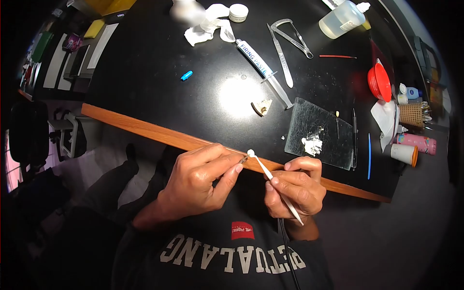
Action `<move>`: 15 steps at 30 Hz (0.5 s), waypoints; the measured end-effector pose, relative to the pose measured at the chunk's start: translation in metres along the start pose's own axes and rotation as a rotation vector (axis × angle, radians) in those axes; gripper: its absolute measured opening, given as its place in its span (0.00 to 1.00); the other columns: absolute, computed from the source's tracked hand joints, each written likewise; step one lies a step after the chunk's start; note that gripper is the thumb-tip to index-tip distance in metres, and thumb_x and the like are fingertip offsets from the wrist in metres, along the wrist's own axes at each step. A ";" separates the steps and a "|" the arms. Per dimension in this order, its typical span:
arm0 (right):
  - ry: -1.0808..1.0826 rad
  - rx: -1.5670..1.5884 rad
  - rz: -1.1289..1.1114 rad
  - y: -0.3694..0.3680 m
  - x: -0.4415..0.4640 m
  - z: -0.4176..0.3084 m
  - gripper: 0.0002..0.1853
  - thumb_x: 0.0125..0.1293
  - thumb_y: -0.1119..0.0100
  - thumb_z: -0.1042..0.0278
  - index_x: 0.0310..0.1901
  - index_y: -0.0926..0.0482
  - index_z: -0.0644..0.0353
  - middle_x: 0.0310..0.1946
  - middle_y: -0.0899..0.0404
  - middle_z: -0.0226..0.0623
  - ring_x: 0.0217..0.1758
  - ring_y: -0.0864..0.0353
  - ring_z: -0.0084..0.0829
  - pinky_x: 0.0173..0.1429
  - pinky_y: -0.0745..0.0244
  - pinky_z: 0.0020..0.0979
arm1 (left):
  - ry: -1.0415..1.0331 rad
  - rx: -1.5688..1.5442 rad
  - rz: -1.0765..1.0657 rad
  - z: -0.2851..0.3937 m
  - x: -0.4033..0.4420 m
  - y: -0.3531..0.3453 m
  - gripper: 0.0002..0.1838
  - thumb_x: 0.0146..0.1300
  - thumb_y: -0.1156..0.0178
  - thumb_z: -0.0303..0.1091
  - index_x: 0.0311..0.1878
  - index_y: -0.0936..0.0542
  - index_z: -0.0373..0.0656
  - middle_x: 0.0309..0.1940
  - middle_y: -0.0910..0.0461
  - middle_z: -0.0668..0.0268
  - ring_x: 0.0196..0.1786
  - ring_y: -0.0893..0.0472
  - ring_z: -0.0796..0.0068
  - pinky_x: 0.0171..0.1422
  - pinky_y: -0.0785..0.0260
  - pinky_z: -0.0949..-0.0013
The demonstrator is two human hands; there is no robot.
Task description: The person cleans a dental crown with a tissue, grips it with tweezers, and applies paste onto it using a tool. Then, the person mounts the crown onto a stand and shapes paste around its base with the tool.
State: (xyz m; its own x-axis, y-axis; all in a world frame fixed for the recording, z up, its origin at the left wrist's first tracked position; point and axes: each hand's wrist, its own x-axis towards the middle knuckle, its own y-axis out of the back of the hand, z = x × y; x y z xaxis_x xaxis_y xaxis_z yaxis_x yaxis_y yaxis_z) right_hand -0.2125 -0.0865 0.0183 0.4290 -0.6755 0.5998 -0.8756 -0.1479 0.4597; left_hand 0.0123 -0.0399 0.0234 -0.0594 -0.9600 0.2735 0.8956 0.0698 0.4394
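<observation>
Blue, a small capsule (186, 75) lies on the black tabletop (145, 87). Next, the left hand (203, 181) pinches a small piece (245, 159), too tiny to make out fully, between thumb and fingertips near the wooden edge (145, 128); a white lump (251, 153) sits at its end. One end of a slim white stick (267, 170) meets that lump, and the right hand (300, 191) grips the stick in curled fingers. Farther right, a dark slab (302, 121) bears white material (312, 144).
</observation>
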 end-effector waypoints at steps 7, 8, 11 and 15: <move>0.008 0.001 0.008 0.000 -0.001 0.000 0.15 0.51 0.22 0.79 0.42 0.10 0.57 0.34 0.09 0.32 0.45 0.19 0.35 0.42 0.23 0.32 | -0.005 -0.009 -0.002 0.000 -0.001 0.000 0.08 0.66 0.32 0.20 0.47 0.11 0.30 0.38 0.11 0.54 0.36 0.11 0.60 0.41 0.19 0.63; 0.017 -0.002 0.007 0.000 -0.002 0.000 0.15 0.51 0.22 0.79 0.42 0.10 0.57 0.34 0.09 0.32 0.45 0.19 0.35 0.41 0.24 0.32 | 0.014 -0.016 -0.014 0.002 0.000 0.001 0.08 0.65 0.32 0.18 0.46 0.11 0.29 0.38 0.11 0.52 0.39 0.09 0.58 0.43 0.18 0.63; 0.019 -0.003 0.029 0.000 -0.003 0.001 0.15 0.50 0.21 0.79 0.41 0.09 0.57 0.35 0.09 0.32 0.45 0.19 0.35 0.40 0.26 0.32 | 0.034 -0.020 -0.021 0.003 -0.001 0.002 0.08 0.64 0.32 0.17 0.46 0.11 0.28 0.38 0.10 0.50 0.41 0.08 0.57 0.46 0.17 0.63; 0.009 0.006 0.022 0.000 -0.004 0.001 0.14 0.50 0.21 0.79 0.40 0.09 0.57 0.35 0.09 0.32 0.45 0.19 0.35 0.41 0.25 0.32 | 0.036 -0.017 -0.023 0.003 0.000 0.002 0.08 0.64 0.32 0.17 0.46 0.11 0.28 0.38 0.10 0.51 0.41 0.08 0.57 0.45 0.17 0.63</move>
State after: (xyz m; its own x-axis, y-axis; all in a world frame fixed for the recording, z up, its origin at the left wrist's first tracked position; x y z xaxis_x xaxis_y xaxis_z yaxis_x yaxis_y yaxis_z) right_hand -0.2139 -0.0846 0.0153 0.4120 -0.6718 0.6156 -0.8860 -0.1377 0.4427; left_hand 0.0126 -0.0384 0.0270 -0.0644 -0.9705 0.2322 0.9015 0.0432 0.4305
